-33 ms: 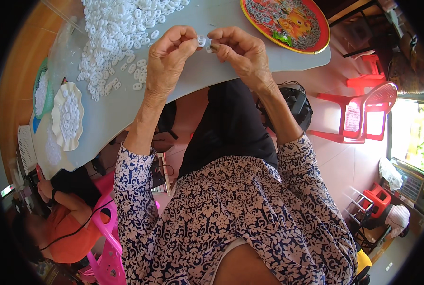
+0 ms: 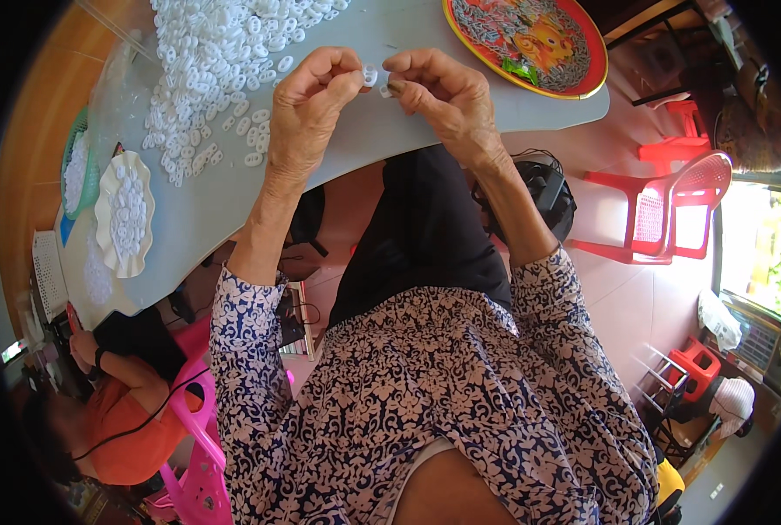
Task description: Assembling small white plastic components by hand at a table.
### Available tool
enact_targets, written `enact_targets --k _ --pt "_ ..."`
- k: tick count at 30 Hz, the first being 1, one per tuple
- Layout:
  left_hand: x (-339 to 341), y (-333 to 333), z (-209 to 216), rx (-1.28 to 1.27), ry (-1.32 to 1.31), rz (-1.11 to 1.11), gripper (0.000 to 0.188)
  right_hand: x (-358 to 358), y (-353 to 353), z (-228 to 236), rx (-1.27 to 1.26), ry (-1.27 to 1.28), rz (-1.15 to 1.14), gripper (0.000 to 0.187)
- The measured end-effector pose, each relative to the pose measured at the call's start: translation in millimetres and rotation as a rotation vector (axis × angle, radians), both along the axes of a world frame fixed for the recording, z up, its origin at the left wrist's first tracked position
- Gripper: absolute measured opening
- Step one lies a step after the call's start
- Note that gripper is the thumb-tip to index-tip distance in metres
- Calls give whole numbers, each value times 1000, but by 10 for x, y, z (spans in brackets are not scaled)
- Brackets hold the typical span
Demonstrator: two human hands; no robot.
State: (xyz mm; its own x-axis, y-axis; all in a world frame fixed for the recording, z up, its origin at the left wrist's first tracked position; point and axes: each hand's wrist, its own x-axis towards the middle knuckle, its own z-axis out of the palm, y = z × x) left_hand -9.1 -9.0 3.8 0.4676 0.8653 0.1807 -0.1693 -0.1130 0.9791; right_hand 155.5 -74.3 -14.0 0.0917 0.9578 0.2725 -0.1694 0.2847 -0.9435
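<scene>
My left hand point(image 2: 316, 92) pinches a small white oval plastic piece with two holes point(image 2: 370, 76) between thumb and forefinger. Just to its right is my right hand point(image 2: 447, 92), its thumb and forefinger drawn together. A whitish bit point(image 2: 385, 91) shows by the right thumb tip; whether those fingers hold it is unclear. A large heap of similar white oval pieces point(image 2: 207, 70) covers the table beyond and left of my left hand. Beyond my right hand, a round red and yellow tray point(image 2: 602, 74) holds many small grey metal parts and a bit of green.
A scalloped white dish point(image 2: 102, 214) of white pieces and a green basket point(image 2: 80, 206) stand on the grey table point(image 2: 181, 227) at left. A person in orange point(image 2: 137, 429) sits beside a pink chair point(image 2: 202, 420). Red plastic chairs point(image 2: 653, 210) stand at right.
</scene>
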Motion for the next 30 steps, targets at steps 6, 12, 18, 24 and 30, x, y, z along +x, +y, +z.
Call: enact_targets --k 6,12,18,24,30 --pt "-22 24 -17 -33 1 -58 9 10 -10 36 -28 -2 34 22" --pt "-7 65 -35 -43 -8 -113 11 6 -5 48 -46 -40 48 25" --pt "-25 -14 88 313 328 44 17 6 3 4 -11 -31 3 25" --pt "15 -55 139 307 371 13 25 11 -15 31 -1 -94 2 24" --pt "-4 28 53 321 324 -30 22 -22 -17 51 0 -70 8 24"
